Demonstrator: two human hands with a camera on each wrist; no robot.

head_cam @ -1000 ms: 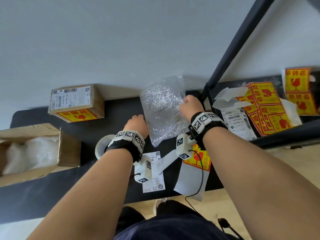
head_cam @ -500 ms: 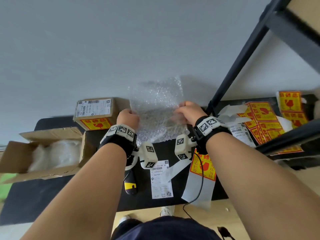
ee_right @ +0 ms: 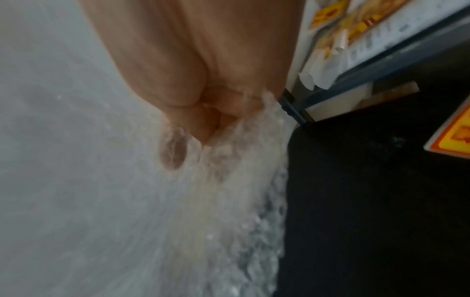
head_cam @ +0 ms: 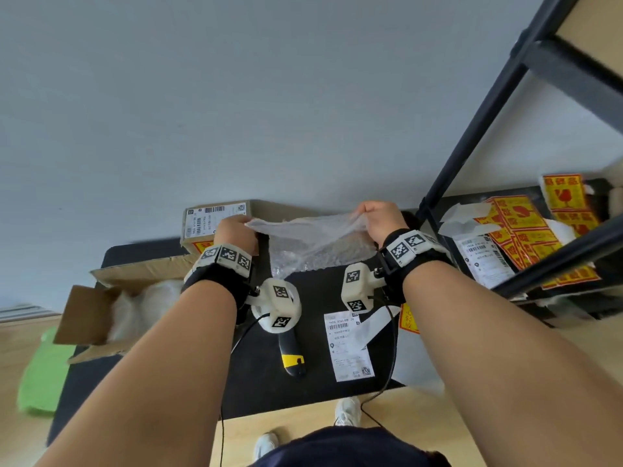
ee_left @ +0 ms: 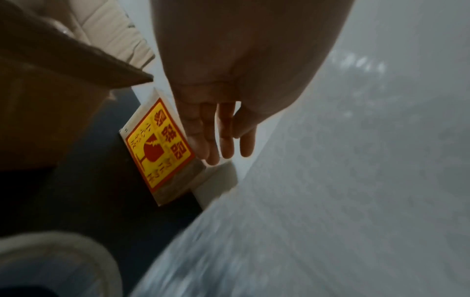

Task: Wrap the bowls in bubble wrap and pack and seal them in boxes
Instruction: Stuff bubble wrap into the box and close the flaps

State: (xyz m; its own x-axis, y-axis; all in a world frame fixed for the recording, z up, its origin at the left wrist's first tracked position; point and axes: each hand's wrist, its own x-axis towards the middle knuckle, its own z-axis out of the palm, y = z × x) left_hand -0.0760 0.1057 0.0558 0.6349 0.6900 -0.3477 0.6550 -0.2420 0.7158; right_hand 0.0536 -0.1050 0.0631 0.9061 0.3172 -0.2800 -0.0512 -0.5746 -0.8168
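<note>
Bubble wrap [head_cam: 313, 237] stretches left to right between both hands above the far side of the black table [head_cam: 313, 382], the left hand [head_cam: 236, 230] pinching one corner with three fingers loose, the right hand [head_cam: 381, 220] fisted on the other.

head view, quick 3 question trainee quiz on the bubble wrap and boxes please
1. True or false: both hands grip the clear bubble wrap sheet.
2. Which box stands open: A, the small sealed cardboard box with a white label, or B, the brown cardboard box on the left?
3. Fill in: the black and yellow handled tool lies on the black ____.

Key: 1 true, left hand and right hand each hold an end. 2 B. 3 table.
</note>
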